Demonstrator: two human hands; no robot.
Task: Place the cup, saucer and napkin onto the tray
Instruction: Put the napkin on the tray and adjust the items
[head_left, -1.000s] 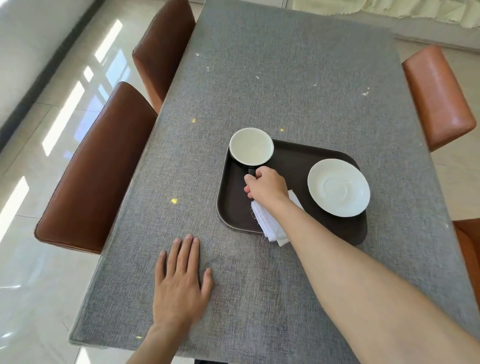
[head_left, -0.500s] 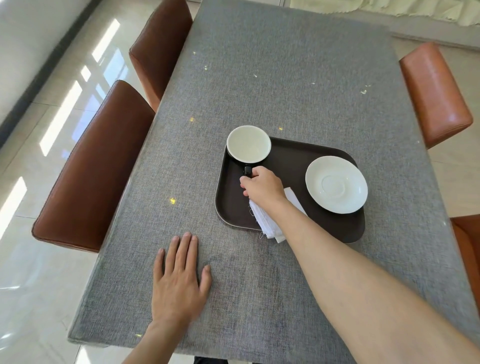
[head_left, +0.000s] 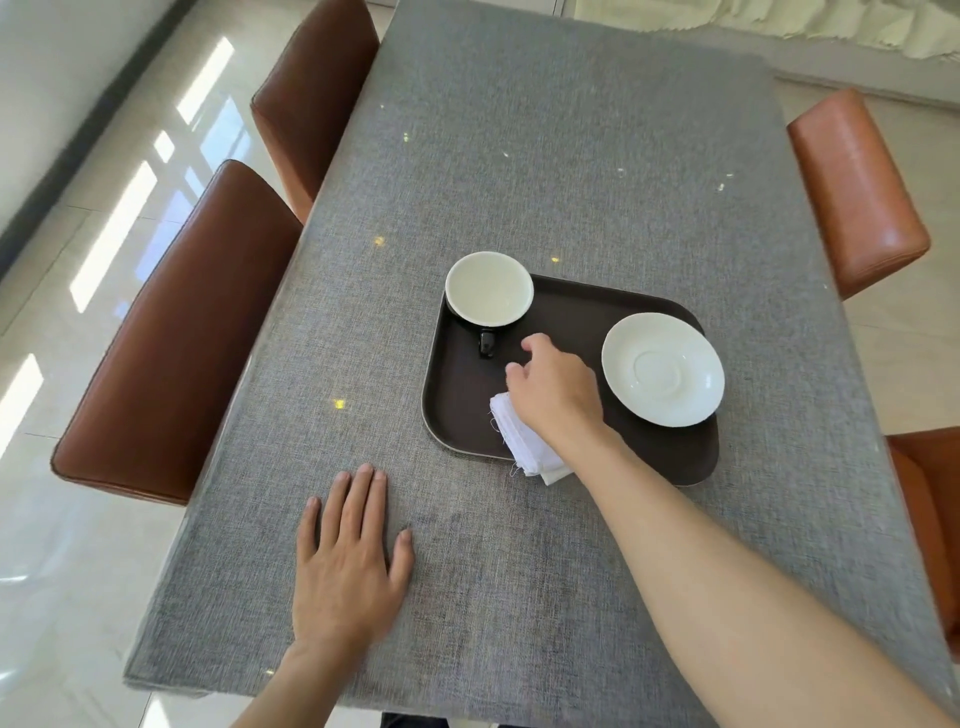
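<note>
A dark brown tray (head_left: 576, 317) lies on the grey table. A cup (head_left: 489, 289), black outside and white inside, stands in the tray's far left corner with its handle toward me. The white saucer (head_left: 663, 369) rests on the tray's right side. A folded white napkin (head_left: 522, 441) lies across the tray's near edge, partly under my wrist. My right hand (head_left: 558, 392) hovers over the tray between cup and saucer, fingers loosely apart, holding nothing. My left hand (head_left: 349, 564) lies flat on the table, fingers spread.
The grey cloth-covered table (head_left: 571, 156) has brown leather chairs on the left (head_left: 171, 332) and orange-brown chairs on the right (head_left: 852, 192). A glossy tiled floor lies to the left.
My right hand has let go of the cup's handle and drawn back to the right; the cup stays in the tray's corner. My left hand has not moved.
</note>
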